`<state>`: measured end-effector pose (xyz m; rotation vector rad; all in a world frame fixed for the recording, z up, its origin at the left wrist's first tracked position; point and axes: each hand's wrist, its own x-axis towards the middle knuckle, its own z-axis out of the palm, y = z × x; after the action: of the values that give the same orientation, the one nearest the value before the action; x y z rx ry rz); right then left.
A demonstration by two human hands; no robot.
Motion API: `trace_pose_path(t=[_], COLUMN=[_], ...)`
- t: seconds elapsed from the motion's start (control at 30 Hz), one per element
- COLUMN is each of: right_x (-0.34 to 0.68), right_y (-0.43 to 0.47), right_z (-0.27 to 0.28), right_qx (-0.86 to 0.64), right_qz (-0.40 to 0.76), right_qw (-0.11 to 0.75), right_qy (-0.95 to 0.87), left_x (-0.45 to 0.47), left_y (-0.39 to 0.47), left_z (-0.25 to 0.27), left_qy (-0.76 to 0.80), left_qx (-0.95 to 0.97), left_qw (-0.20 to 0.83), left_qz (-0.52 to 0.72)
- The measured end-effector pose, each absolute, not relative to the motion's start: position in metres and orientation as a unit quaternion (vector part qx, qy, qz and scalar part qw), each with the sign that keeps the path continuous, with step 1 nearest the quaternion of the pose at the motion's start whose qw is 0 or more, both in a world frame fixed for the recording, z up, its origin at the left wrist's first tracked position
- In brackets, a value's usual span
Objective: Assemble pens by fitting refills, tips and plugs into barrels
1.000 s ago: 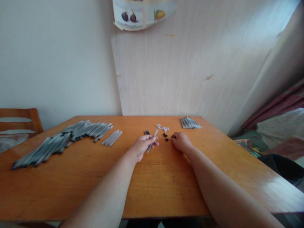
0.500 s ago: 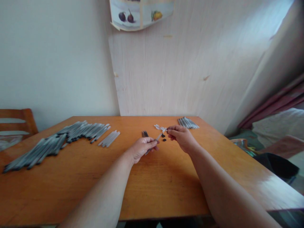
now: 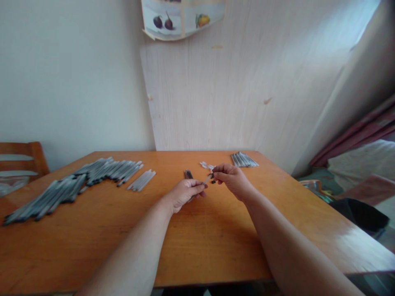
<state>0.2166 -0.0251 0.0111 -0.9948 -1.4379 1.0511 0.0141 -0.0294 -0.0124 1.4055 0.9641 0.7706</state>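
Note:
My left hand [image 3: 187,193] is closed around a translucent pen barrel [image 3: 207,179], whose end sticks out toward the upper right. At that end, the fingertips of my right hand [image 3: 230,179] are pinched on something small that I cannot make out. Thin dark rods like pen refills [image 3: 188,174] lie behind my left hand, which partly hides them. Small white pieces [image 3: 204,165] and small black pieces [image 3: 213,181] lie on the table just beyond and below my right fingertips.
On the wooden table [image 3: 212,246], a long spread of pens with black ends [image 3: 61,195] lies at the left. Beside it are several bare translucent barrels [image 3: 142,181]. A row of pens [image 3: 244,159] lies at the back right. A chair [image 3: 38,158] stands left.
My right hand has moved slightly left and down, bringing its fingertips to the barrel's end. My left hand has stayed nearly in place with the barrel.

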Motion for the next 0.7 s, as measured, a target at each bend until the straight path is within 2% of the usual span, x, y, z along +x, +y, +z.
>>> trace_pose_path(t=[0.7], right_x=[0.2166], right_y=[-0.0212], right_z=[0.0054], right_qx=[-0.413], right_qz=[0.438], right_qw=[0.501], right_qy=[-0.622], left_x=[0.0147], left_y=[-0.0304], left_z=[-0.0101], left_qy=[0.416], left_qx=[0.612], left_qw=[0.587], left_qz=[0.328])
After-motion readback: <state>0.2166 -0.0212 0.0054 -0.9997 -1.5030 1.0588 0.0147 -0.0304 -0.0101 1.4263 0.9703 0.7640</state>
